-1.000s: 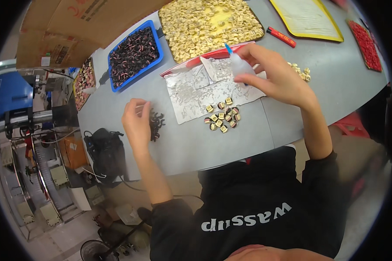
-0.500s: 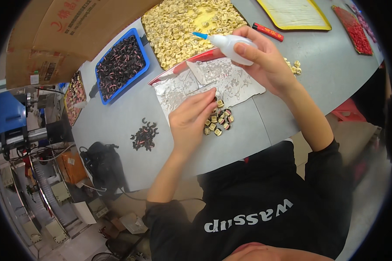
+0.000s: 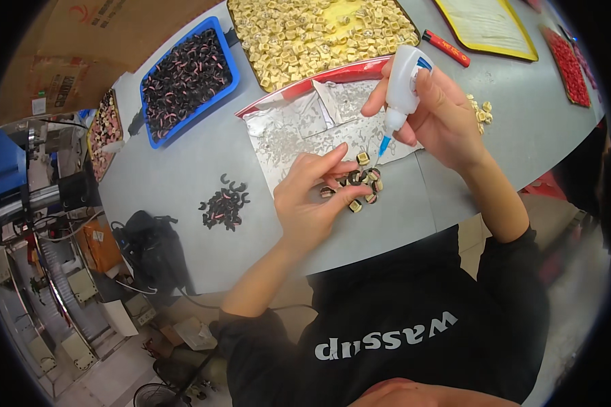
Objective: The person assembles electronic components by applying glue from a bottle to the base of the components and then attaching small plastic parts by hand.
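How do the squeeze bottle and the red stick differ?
The squeeze bottle is translucent white with a blue tip; the red stick is mostly red. The bottle is held in the right hand, tip angled down; the stick lies on the table. The bottle has a wide body, the stick a slim one. Both are elongated.

The left hand, which I watched from afar beside a loose heap of black, curved pieces a second ago, is now well to the right of it, thumb and forefinger spread over a cluster of small, cube-like cream-and-black pieces after bunching together moments earlier; whether they grip one, I cannot tell. In the right hand, I see the translucent white plastic squeeze bottle turned over, its slender blue tip now pointing down just beside the left fingers.
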A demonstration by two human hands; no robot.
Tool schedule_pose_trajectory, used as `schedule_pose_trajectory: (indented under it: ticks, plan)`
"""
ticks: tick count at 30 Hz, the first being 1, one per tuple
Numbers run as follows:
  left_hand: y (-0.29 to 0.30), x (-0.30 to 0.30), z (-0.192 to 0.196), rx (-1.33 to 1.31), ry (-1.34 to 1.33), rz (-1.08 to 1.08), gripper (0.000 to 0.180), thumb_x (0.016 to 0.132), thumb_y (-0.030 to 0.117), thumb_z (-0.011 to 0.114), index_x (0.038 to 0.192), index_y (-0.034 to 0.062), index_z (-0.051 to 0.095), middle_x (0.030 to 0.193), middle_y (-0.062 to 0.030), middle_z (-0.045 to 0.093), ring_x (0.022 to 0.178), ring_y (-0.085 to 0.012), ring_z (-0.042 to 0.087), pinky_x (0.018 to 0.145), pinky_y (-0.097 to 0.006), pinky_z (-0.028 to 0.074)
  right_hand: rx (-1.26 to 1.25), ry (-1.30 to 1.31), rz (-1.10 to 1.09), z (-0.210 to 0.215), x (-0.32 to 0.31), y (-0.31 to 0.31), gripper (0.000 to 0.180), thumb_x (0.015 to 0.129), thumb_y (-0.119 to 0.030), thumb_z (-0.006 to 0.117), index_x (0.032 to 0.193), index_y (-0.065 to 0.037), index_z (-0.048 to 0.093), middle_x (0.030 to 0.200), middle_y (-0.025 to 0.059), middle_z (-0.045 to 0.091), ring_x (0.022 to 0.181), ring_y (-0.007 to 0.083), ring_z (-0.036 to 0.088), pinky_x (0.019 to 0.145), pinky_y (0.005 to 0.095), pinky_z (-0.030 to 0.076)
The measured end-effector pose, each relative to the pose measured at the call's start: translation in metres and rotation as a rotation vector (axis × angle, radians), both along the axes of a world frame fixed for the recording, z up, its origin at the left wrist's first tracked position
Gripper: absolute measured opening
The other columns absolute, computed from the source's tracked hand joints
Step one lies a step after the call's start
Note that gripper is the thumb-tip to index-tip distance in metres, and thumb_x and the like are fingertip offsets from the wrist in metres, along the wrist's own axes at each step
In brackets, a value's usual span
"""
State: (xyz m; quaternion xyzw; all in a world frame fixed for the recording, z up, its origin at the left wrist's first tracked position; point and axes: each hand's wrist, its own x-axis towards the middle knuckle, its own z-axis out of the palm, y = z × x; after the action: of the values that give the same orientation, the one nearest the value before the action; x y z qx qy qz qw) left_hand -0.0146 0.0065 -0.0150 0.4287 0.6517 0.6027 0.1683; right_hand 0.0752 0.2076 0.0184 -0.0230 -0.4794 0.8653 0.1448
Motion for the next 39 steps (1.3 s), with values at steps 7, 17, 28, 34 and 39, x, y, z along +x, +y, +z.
schedule_pose_trajectory:
  ticks: [7,17,28,34,39]
  plan:
    - [0.006,0.009,-0.004,0.047,0.22,0.101,0.058,0.056,0.011,0.087,0.108,0.0065,0.064,0.079,-0.0028,0.068,0.074,-0.015,0.055,0.064,-0.026,0.044,0.19,-0.039,0.03,0.001,0.001,-0.004,0.044,0.097,-0.039,0.045,0.122,-0.003,0.049,0.096,0.0143,0.066,0.047,0.0078,0.046,0.043,0.0189,0.038]
    - [0.008,0.011,-0.005,0.08,0.279,0.059,0.054,0.055,0.014,0.087,0.103,0.005,0.064,0.078,-0.0022,0.068,0.072,-0.0154,0.054,0.063,-0.026,0.043,0.242,-0.016,0.083,-0.002,0.004,-0.009,0.04,0.096,-0.045,0.043,0.104,-0.006,0.038,0.085,0.017,0.063,0.04,0.0055,0.042,0.037,0.0166,0.034]
    - [0.009,0.012,-0.004,0.056,0.311,0.038,0.05,0.056,0.013,0.087,0.099,0.0048,0.064,0.079,-0.0022,0.068,0.071,-0.0166,0.055,0.063,-0.027,0.043,0.314,-0.056,0.063,-0.006,0.005,-0.012,0.039,0.094,-0.043,0.051,0.099,-0.007,0.038,0.079,0.0125,0.063,0.042,0.0054,0.044,0.035,0.0162,0.033]
    - [0.007,0.015,-0.006,0.044,0.263,0.023,0.047,0.057,0.012,0.087,0.096,0.0053,0.063,0.08,-0.0023,0.068,0.073,-0.0171,0.055,0.064,-0.027,0.043,0.301,-0.071,0.111,-0.006,0.006,-0.012,0.039,0.093,-0.042,0.053,0.098,-0.006,0.038,0.078,0.0114,0.063,0.046,0.0053,0.046,0.035,0.016,0.033]
    - [0.01,0.014,-0.006,0.069,0.288,0.023,0.048,0.057,0.011,0.087,0.097,0.0054,0.062,0.08,-0.0021,0.068,0.074,-0.017,0.055,0.064,-0.026,0.044,0.3,-0.061,0.117,-0.007,0.006,-0.011,0.039,0.093,-0.042,0.054,0.098,-0.006,0.038,0.079,0.0112,0.063,0.046,0.0052,0.046,0.035,0.0158,0.033]
